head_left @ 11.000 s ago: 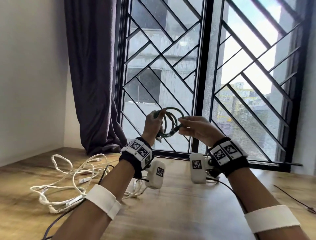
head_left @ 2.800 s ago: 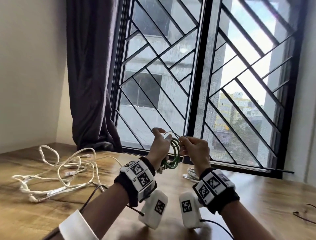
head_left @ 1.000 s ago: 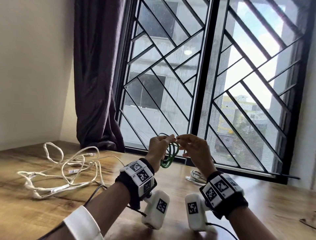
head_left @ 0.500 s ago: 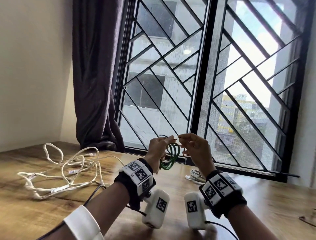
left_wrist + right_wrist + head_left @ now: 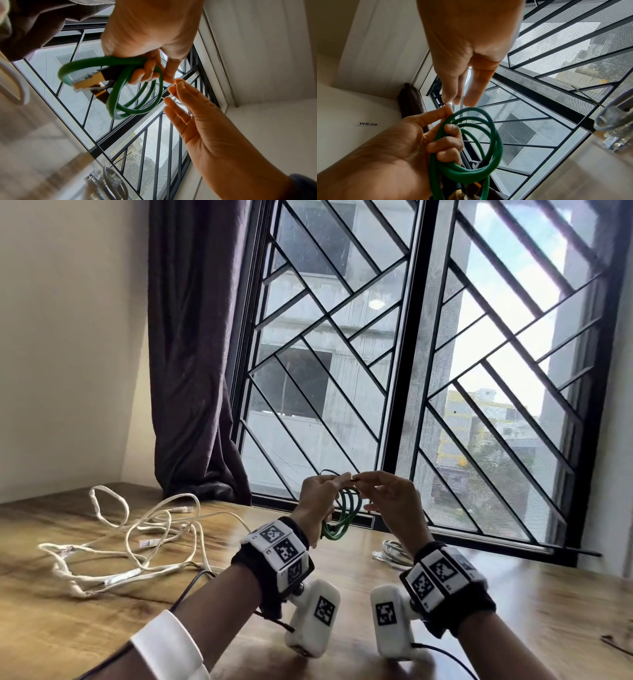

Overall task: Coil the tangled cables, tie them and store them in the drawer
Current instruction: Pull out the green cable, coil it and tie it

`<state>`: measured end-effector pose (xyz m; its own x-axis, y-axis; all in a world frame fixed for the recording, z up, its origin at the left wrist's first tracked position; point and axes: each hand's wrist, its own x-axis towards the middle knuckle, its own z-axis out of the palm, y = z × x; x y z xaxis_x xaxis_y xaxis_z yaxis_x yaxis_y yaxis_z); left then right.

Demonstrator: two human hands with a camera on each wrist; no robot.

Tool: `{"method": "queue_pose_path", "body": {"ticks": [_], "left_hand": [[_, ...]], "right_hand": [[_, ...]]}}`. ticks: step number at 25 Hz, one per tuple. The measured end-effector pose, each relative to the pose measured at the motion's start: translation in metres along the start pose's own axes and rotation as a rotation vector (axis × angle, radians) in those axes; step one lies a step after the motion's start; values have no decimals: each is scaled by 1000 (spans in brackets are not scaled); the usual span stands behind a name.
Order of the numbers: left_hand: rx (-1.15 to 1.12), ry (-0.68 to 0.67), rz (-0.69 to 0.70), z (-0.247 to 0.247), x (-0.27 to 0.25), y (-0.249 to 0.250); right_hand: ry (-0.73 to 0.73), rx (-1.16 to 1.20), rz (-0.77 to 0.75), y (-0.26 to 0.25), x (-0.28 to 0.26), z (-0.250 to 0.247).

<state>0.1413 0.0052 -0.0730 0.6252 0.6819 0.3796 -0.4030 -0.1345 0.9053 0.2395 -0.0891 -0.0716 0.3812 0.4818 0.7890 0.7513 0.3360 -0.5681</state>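
A green cable [image 5: 343,517], wound into a small coil, hangs in the air before the window. My left hand [image 5: 318,496] grips one side of the coil [image 5: 137,86] with curled fingers. Its gold-tipped plug [image 5: 89,79] sticks out inside the loops. My right hand [image 5: 388,499] meets the left at the top of the coil. There its thumb and forefinger pinch a thin dark wire tie [image 5: 467,116] that runs down across the loops [image 5: 479,142]. The other right fingers are spread out. A tangled white cable [image 5: 137,539] lies on the wooden table [image 5: 85,621] to the left.
A small grey coiled cable [image 5: 394,553] lies on the table near the window sill, behind my right wrist. A dark curtain [image 5: 195,371] hangs at the left of the barred window [image 5: 411,354]. A thin dark lead runs along the table under my left arm.
Since eleven seconds ago the coil has come lower and my right hand has gone from the cable's end to the thin tie. Over the last second both hands barely move.
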Motion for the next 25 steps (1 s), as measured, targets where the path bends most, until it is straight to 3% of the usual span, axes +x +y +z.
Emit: {"method": "queue_pose_path", "body": {"ticks": [5, 12, 18, 25], "left_hand": [[47, -9, 26, 2, -1, 0], [172, -78, 60, 0, 1, 0], [273, -246, -13, -1, -5, 3], [31, -313, -90, -4, -5, 4]], "right_hand": [[40, -57, -14, -3, -1, 0], [54, -362, -57, -4, 1, -6], [73, -475, 16, -3, 4, -20], [61, -458, 4, -2, 8, -15]]}}
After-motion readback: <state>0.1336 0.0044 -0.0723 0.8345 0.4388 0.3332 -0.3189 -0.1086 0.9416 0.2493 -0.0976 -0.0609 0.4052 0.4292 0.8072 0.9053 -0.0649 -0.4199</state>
